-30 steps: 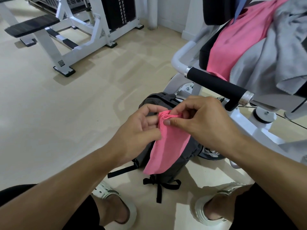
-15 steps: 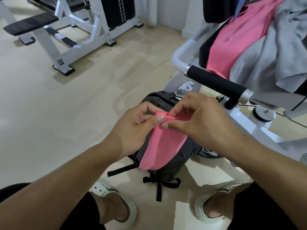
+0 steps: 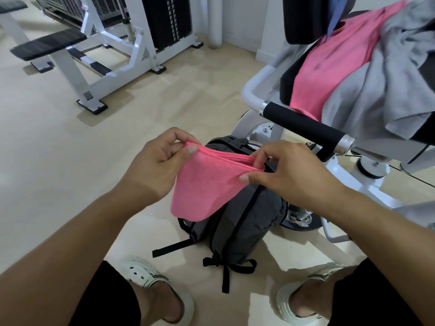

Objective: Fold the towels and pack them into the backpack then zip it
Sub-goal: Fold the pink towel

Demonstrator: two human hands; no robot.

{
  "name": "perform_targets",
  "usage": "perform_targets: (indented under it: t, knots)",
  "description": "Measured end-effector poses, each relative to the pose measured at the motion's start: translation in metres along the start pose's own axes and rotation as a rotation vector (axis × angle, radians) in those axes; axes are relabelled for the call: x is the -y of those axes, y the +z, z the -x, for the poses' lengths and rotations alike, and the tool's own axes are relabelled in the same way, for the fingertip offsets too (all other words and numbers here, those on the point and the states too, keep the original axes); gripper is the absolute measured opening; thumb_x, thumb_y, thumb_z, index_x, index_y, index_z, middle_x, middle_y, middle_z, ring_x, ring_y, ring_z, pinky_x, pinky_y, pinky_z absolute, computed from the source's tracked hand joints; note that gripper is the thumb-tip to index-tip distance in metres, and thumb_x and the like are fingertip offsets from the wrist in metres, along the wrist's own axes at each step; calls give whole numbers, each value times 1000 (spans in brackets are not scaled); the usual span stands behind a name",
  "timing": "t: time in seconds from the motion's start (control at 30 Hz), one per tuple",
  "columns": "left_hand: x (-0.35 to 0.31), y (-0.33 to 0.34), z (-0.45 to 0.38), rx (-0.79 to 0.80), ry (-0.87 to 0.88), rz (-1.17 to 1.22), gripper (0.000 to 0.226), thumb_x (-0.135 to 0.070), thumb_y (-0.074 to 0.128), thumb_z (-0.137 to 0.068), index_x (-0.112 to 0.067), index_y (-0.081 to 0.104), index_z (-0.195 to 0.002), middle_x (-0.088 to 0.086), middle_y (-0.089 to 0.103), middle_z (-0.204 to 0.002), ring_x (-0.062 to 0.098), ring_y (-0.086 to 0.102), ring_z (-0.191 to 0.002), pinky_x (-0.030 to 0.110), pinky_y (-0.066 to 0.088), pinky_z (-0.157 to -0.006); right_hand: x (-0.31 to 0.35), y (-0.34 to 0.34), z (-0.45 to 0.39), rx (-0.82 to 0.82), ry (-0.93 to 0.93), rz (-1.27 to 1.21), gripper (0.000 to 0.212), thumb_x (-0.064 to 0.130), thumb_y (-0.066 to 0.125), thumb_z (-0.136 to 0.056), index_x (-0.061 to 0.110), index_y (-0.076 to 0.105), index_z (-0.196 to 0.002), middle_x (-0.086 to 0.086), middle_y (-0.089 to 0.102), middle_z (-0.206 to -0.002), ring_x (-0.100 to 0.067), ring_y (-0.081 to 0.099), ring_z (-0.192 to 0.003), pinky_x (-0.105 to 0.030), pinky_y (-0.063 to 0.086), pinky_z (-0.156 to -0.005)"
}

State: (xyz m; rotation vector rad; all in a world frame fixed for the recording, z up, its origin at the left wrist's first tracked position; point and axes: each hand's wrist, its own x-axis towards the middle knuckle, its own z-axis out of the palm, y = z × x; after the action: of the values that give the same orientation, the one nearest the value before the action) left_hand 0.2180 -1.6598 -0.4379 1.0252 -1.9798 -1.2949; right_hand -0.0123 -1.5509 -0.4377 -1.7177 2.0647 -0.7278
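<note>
Mid-frame, the left hand [image 3: 155, 165] and right hand [image 3: 289, 171] each pinch a top corner of the pink towel [image 3: 202, 184], folded and hanging over the backpack [image 3: 247, 222]; folding step, next likely another fold or packing

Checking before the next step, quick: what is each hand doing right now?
Left hand: pinching the left end of the folded pink towel.
Right hand: pinching the towel's right end, above the grey backpack.
</note>
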Motion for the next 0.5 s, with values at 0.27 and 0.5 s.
perform_targets:
  t: [0.27,0.5]
  knots:
    - [6,-8,-1,51,-8,-178,5,-31,60,-100,-30,66,-101,-7,78,-82,12,62,-73,14,44,-70,6,-6,-2,-84,102,-248,35,41,93,-67,32,67,-88,4,69,-65,-2,55,-53,-11,40,-53]
    - [1,-2,3,102,26,-92,10,-23,63,-98,-18,71,-96,5,77,-82,20,67,-78,16,48,-77,1,-10,-4,58,144,-103,23,42,88,-75,26,71,-75,8,70,-67,0,57,-56,-18,44,-56]
